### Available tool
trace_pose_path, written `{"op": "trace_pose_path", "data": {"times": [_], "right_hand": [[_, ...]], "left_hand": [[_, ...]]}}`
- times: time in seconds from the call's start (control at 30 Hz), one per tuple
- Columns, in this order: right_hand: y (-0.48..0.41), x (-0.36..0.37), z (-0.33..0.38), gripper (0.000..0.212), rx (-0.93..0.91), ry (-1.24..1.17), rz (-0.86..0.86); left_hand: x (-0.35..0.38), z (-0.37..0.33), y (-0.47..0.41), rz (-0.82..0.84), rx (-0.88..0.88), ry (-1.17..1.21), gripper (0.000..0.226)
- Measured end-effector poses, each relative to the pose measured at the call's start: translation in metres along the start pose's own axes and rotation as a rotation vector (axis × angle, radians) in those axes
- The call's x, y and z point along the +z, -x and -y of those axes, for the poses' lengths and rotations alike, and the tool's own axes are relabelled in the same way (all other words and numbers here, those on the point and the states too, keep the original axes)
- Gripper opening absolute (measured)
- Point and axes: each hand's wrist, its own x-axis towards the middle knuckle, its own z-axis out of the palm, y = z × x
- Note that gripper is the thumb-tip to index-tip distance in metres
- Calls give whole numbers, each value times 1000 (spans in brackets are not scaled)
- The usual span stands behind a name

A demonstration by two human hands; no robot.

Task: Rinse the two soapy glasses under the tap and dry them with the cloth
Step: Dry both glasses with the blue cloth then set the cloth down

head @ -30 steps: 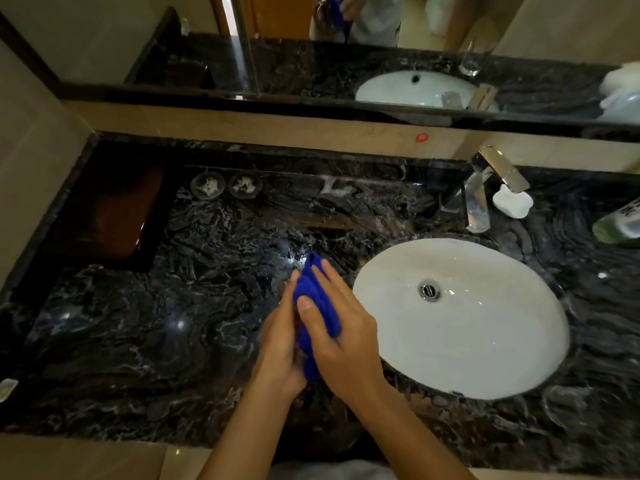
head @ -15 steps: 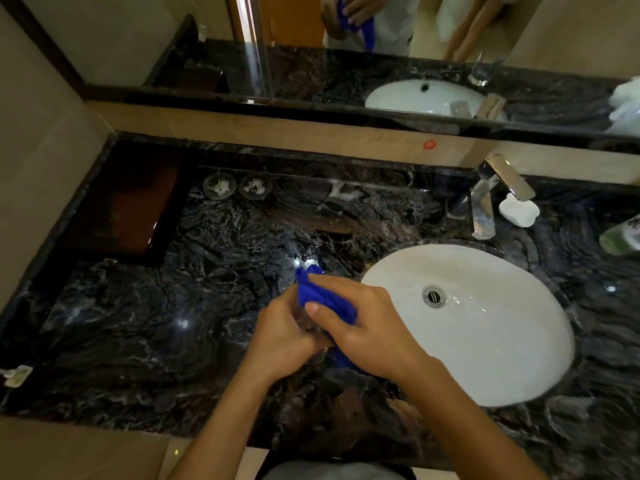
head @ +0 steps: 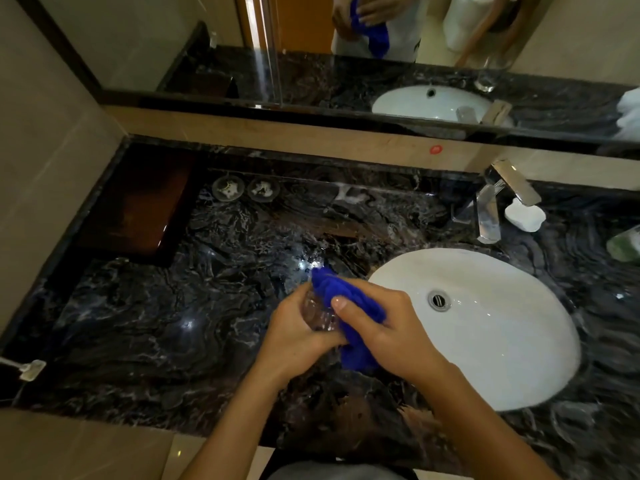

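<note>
My left hand (head: 294,337) grips a clear glass (head: 317,315) just left of the white sink (head: 519,368), above the dark marble counter (head: 173,323). My right hand (head: 388,334) holds a blue cloth (head: 349,303) pressed against the glass and wrapped over its far side. Most of the glass is hidden by my fingers and the cloth. The chrome tap (head: 491,209) stands behind the sink, with no water seen running. A second glass appears only as a reflection in the mirror (head: 488,77), at the upper right.
A dark red-brown tray (head: 138,209) lies at the counter's back left. Two small round dishes (head: 246,188) sit near the back wall. A white soap dish (head: 524,214) is beside the tap, a green bottle (head: 623,244) at the right edge.
Both hands turned: the right hand with the cloth swung from upright to lie across the glass, and part of the clear glass now shows between the hands.
</note>
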Motion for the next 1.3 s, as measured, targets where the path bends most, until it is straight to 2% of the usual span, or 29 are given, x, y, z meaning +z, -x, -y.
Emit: {"op": "trace_pose_path", "data": {"times": [0.03,0.1,0.2,0.27,0.33,0.43,0.53,0.57,0.63,0.67,0.77,0.8,0.93,1.0,1.07,1.1,1.2,1.3], "right_hand": [[-5,-2,-3,23,84,-81,-56],[-15,-3,-10,32,334,-349,-125],[-14,5,-8,22,631,-934,-55],[-9,19,-10,27,713,-1250,-53],[-5,28,-15,35,711,-1291,-128],[0,31,-17,38,651,-1158,-238],[7,38,-9,25,537,-824,-355],[9,41,-5,23,493,-772,-391],[11,49,0,24,453,-732,-416],[10,52,3,25,465,-728,-420],[6,56,10,27,558,-721,-407],[6,58,11,28,577,-714,-387],[6,61,17,23,575,-685,-258],[5,58,18,14,511,-637,-227],[1,51,15,4,405,-485,-205],[-2,45,13,5,342,-372,-184],[-10,24,8,8,152,-42,-26],[-16,11,4,12,-28,347,174]], "left_hand": [[2,-1,2,30,-31,110,54],[5,-3,6,82,-101,380,59],[11,-9,5,159,-186,875,79],[15,-17,-1,111,-223,1057,80],[18,-20,-5,5,-217,1078,69],[20,-19,-5,-107,-217,1027,44],[19,-11,-13,-188,-285,1027,38],[19,-8,-16,-243,-285,1003,48],[20,1,-21,-326,-259,970,84],[21,2,-21,-358,-246,950,89],[22,5,-19,-511,-153,838,58],[22,4,-17,-531,-133,817,54],[20,13,-15,-542,-125,773,74],[13,23,-15,-478,-122,766,71],[2,29,-14,-283,-118,826,56],[-8,32,-14,-180,-104,792,58],[-43,39,-12,13,-48,476,71],[-69,38,-14,83,43,-14,69]]}}
